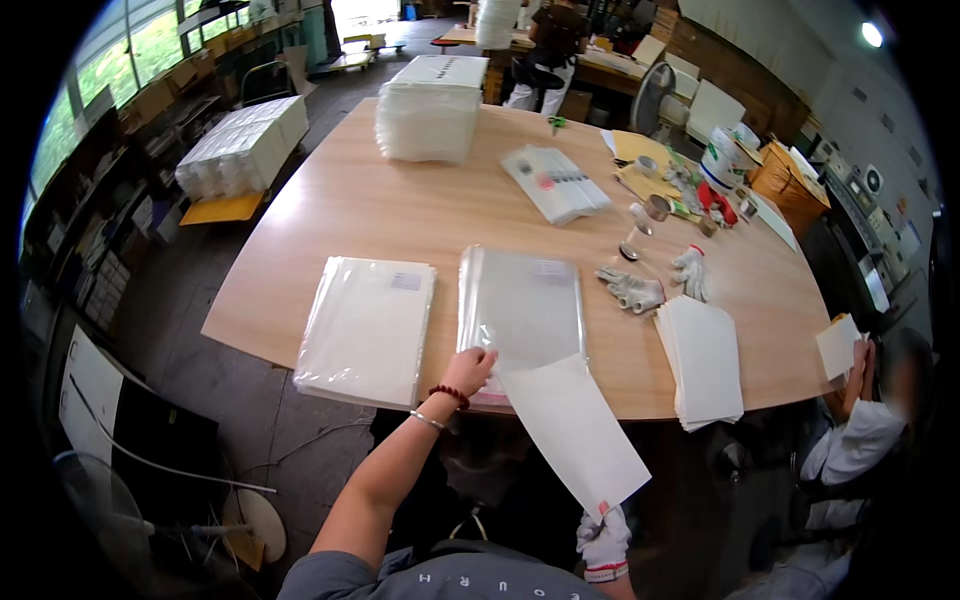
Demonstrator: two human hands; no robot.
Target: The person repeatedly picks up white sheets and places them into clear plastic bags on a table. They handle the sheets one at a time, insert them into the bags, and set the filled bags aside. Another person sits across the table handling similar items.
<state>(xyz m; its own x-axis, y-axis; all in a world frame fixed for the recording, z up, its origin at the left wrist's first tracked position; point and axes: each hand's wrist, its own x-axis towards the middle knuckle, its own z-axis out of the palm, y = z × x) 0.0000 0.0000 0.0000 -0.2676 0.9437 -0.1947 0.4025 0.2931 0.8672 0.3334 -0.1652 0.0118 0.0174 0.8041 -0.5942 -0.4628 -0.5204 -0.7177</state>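
White paper sheet (pixel 575 425): slants across the near edge of the wooden table (pixel 290 210), far end at the clear plastic sleeve stack (pixel 522 310); inside or on top, cannot tell. Right hand (pixel 604 540), gloved, pinches the sheet's near end. Left hand (pixel 468 372), bare, fingers closed on the stack's near-left film. White paper stack (pixel 703 360) to the right.

Grey shirt (pixel 400 578), dark-red beaded bracelet (pixel 450 393)
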